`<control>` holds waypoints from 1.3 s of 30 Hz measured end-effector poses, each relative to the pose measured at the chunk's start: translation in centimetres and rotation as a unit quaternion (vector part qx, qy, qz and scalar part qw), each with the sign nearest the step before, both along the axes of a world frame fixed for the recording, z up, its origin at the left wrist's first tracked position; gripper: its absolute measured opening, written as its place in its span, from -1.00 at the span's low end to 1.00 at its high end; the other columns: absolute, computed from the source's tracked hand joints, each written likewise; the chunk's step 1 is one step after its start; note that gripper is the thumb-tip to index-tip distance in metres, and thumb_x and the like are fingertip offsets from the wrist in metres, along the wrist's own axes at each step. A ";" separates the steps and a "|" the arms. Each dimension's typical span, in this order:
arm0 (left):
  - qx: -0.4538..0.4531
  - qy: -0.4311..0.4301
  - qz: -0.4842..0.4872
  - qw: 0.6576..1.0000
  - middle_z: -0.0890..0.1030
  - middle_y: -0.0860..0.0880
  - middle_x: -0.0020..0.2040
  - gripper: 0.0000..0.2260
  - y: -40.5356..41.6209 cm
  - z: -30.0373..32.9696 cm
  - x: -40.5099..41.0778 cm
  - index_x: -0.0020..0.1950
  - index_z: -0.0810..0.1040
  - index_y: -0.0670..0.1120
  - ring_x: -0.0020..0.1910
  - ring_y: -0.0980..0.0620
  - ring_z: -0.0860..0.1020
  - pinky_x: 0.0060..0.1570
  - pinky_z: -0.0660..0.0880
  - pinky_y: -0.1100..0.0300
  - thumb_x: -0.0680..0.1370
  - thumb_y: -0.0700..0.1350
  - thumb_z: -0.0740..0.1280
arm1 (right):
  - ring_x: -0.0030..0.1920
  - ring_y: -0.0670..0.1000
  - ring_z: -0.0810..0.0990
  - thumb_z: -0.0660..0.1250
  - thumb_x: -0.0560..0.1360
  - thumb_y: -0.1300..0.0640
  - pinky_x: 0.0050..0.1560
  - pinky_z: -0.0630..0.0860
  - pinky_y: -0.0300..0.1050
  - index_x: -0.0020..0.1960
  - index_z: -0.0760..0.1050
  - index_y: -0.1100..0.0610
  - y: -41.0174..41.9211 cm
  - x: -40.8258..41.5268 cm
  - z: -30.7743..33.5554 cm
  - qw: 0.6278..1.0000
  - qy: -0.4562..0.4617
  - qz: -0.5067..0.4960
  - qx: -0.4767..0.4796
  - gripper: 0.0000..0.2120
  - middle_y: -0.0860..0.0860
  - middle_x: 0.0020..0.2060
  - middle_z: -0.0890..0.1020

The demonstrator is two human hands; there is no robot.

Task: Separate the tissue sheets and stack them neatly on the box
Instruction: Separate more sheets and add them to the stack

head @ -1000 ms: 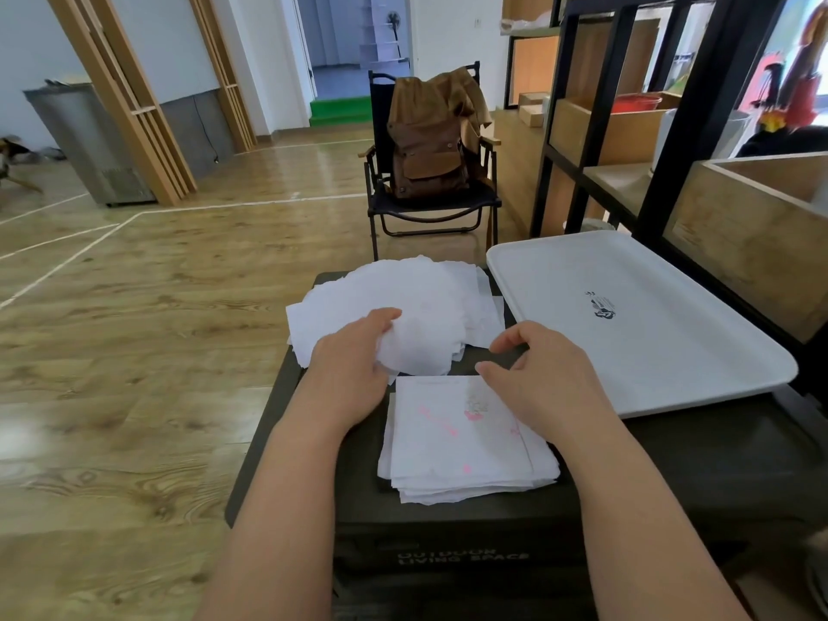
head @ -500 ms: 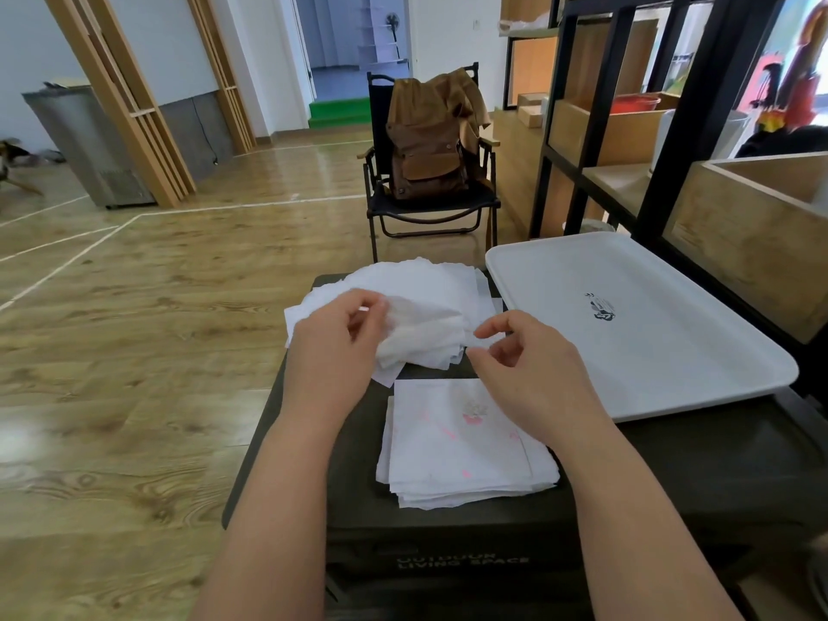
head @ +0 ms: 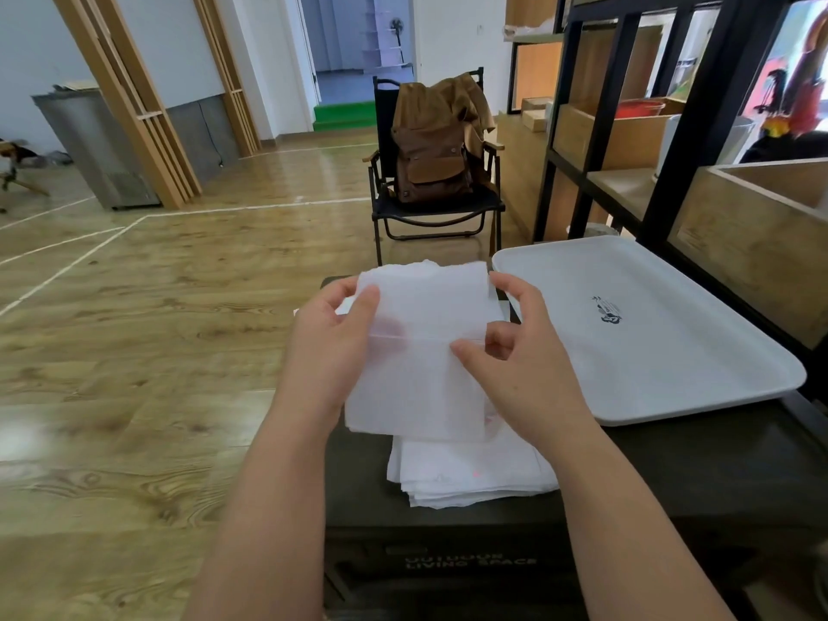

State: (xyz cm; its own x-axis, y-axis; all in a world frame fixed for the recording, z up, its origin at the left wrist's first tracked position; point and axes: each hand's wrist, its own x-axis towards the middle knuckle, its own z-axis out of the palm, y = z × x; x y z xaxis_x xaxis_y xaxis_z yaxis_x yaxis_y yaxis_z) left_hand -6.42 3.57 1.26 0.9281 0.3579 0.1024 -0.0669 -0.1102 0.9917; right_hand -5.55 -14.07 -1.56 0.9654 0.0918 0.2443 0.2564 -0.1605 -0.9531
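The dark box (head: 672, 477) carries the white tray (head: 649, 333) and, at its near edge, the neat stack (head: 470, 477). Above it both hands now hold a lifted tissue sheet (head: 421, 351), earlier on the pile: left hand (head: 327, 347) and right hand (head: 524, 369) pinch its side edges. Thin, limp, tearable; best gripped at edges.

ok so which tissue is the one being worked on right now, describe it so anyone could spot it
Start at the dark box in front of the person, with the white tray on its right side. The tissue sheet is held up above the box, pinched between the left hand and right hand. Unlike the neat stack lying flat below it, it is lifted and shows a horizontal crease.
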 end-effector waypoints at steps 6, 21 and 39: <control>0.157 -0.019 -0.099 0.982 0.63 0.00 -0.33 -0.79 1.8 0.0 -0.5 0.08 0.60 0.31 -0.22 0.11 0.64 -0.14 0.50 0.27 0.54 0.00 0.42 | -0.21 -0.12 0.58 0.44 0.48 0.11 -0.22 0.54 -0.32 0.11 0.41 -0.30 -0.6 0.3 0.0 0.998 -0.038 -0.042 -0.041 -0.62 -0.04 -0.27 0.62; 0.211 -0.051 -0.117 0.969 0.59 0.13 -0.27 -0.58 1.5 0.2 -0.5 0.04 0.59 0.33 -0.34 0.16 0.50 -0.30 0.47 0.35 0.42 -0.19 0.53 | -0.21 -0.21 0.53 0.47 0.44 0.09 -0.24 0.44 -0.40 -0.05 0.63 -0.20 -1.1 0.0 0.3 0.995 -0.036 -0.048 -0.074 -0.81 -0.26 -0.13 0.59; 0.316 -0.055 -0.116 0.940 0.54 0.33 0.12 -0.82 0.6 0.5 -0.8 0.03 0.65 0.34 0.09 0.33 0.49 0.01 0.42 0.39 0.48 0.07 0.46 | 0.11 -0.22 0.43 0.40 0.47 -0.09 0.00 0.44 -0.25 -0.19 0.50 -0.26 -1.6 0.4 0.7 0.983 -0.100 -0.075 -0.138 -0.88 -0.32 -0.01 0.47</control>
